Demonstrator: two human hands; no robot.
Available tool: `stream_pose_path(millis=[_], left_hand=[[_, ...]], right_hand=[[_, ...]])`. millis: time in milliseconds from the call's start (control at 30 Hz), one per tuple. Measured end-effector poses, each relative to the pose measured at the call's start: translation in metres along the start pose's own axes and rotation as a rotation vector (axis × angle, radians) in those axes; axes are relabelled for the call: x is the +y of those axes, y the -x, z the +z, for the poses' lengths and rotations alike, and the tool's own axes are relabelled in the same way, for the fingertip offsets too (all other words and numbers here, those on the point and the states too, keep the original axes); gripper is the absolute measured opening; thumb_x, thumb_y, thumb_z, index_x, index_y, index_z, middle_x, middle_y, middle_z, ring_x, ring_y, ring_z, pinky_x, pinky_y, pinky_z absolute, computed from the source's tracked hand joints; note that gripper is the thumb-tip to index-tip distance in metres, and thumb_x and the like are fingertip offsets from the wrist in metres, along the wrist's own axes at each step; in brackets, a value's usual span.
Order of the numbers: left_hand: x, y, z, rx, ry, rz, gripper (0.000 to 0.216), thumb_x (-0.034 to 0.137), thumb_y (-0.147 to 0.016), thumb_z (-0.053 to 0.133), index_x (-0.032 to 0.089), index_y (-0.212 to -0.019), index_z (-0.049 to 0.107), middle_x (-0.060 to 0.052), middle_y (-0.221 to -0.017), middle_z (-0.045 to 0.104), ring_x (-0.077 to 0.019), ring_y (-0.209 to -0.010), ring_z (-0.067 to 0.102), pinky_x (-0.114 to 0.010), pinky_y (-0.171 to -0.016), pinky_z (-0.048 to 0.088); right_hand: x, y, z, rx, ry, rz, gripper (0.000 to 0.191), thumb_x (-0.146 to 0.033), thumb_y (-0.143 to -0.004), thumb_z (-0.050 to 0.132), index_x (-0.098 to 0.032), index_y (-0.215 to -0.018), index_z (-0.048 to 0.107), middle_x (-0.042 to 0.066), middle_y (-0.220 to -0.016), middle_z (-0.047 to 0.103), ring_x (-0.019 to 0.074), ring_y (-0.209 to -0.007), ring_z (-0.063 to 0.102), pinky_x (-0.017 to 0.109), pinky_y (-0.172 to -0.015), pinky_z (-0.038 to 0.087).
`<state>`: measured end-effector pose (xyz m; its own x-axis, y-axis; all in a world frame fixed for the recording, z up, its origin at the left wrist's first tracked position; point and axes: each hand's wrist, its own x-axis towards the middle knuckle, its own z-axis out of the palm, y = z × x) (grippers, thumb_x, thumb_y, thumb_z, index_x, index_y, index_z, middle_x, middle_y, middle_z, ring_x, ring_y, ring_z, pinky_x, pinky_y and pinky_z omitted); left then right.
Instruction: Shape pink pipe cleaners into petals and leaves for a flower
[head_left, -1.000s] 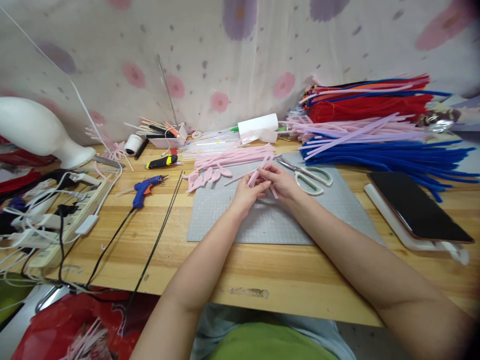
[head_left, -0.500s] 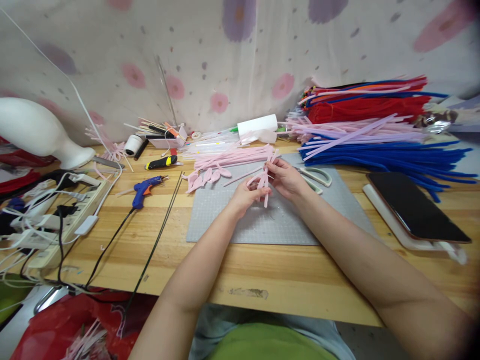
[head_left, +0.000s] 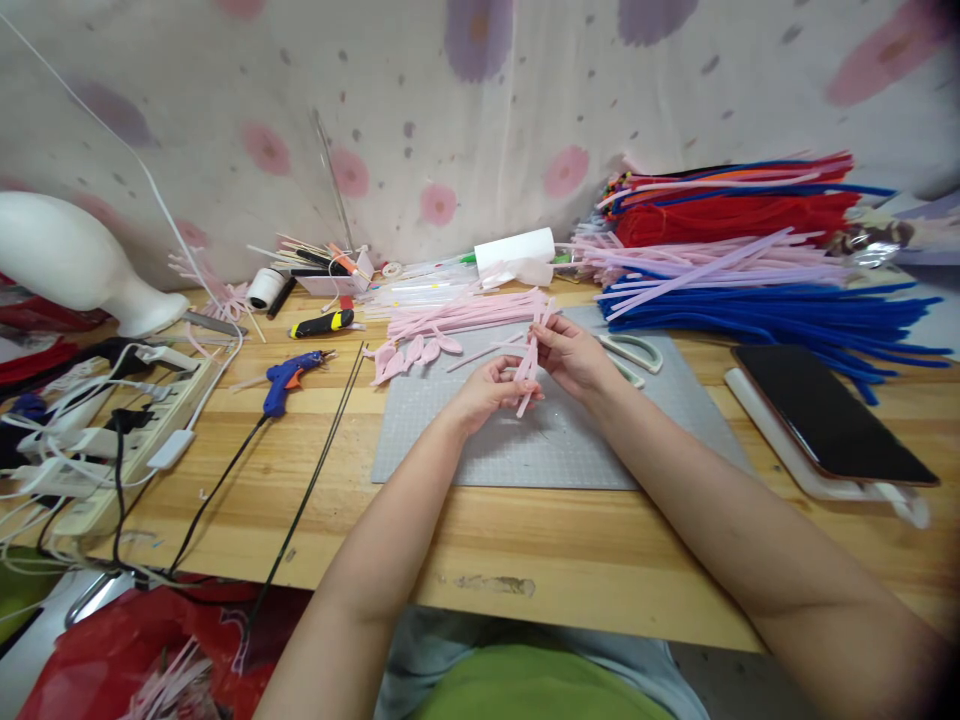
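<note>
Several pink pipe cleaners (head_left: pixel 533 352) are pinched together between both hands above the grey cutting mat (head_left: pixel 420 450). My left hand (head_left: pixel 491 390) grips their lower part, with short ends poking out below the fingers. Higher up, my right hand (head_left: pixel 566 350) pinches the same pipe cleaners between thumb and fingers. Pink leaf-shaped pieces (head_left: pixel 412 355) lie at the mat's upper left corner. Behind the hands rests a pile of straight pink pipe cleaners (head_left: pixel 465 313). Scissors with pale green handles (head_left: pixel 637 352) lie beside my right hand, partly hidden by it.
A blue glue gun (head_left: pixel 285 380) and a yellow-black utility knife (head_left: pixel 322 323) lie left of the mat. Blue pipe cleaners (head_left: pixel 750 315) and red ones (head_left: pixel 735 218) are stacked at back right. A phone (head_left: pixel 832 415) lies at right; a power strip (head_left: pixel 142 440) with cables at left.
The pipe cleaners now tilt and sit closer together; the loops that spread out to the left before no longer show. My left hand has shifted slightly left.
</note>
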<state>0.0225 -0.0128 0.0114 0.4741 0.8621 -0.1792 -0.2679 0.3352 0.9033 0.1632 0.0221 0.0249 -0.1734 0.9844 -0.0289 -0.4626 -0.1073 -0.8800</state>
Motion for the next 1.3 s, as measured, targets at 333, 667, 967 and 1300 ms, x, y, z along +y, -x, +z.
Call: stream_pose_path(millis=[333,667,967,1300], left_hand=[[0.003,-0.005,0.0,0.277,0.038,0.148,0.034,0.04,-0.059,0.07,0.015,-0.076,0.054,-0.004,-0.075,0.066,-0.0174,-0.07,0.065,-0.025,-0.06,0.047],[0.007,-0.003,0.0,0.27,0.0,0.151,0.024,0.031,-0.059,0.07,0.016,-0.072,0.059,-0.001,-0.074,0.066,-0.0145,-0.069,0.063,-0.031,-0.072,0.047],[0.001,-0.007,0.002,0.413,-0.423,0.431,0.017,0.029,-0.063,0.067,0.016,-0.074,0.065,-0.003,-0.075,0.065,-0.0127,-0.07,0.058,-0.027,-0.074,0.043],[0.003,-0.007,-0.003,0.643,-0.154,0.408,0.013,0.025,-0.064,0.064,0.015,-0.062,0.056,0.003,-0.058,0.056,-0.0073,-0.055,0.05,-0.023,-0.062,0.042]], right_hand=[[0.005,0.001,0.003,-0.074,0.069,-0.026,0.031,-0.035,-0.053,0.075,-0.019,-0.063,0.051,-0.005,-0.061,0.053,0.0072,-0.054,0.05,0.024,-0.058,0.044],[0.002,0.004,0.003,-0.047,0.081,-0.052,0.028,-0.036,-0.061,0.071,-0.02,-0.067,0.049,-0.005,-0.061,0.053,0.0091,-0.054,0.05,0.026,-0.057,0.043],[0.012,0.002,0.006,-0.077,0.253,-0.097,0.031,-0.041,-0.06,0.069,-0.019,-0.073,0.052,-0.004,-0.066,0.053,0.0088,-0.061,0.05,0.025,-0.061,0.041],[0.012,0.012,0.008,-0.103,0.99,-0.278,0.028,-0.043,-0.075,0.052,-0.018,-0.065,0.056,0.001,-0.065,0.056,0.0123,-0.064,0.047,0.025,-0.06,0.035]])
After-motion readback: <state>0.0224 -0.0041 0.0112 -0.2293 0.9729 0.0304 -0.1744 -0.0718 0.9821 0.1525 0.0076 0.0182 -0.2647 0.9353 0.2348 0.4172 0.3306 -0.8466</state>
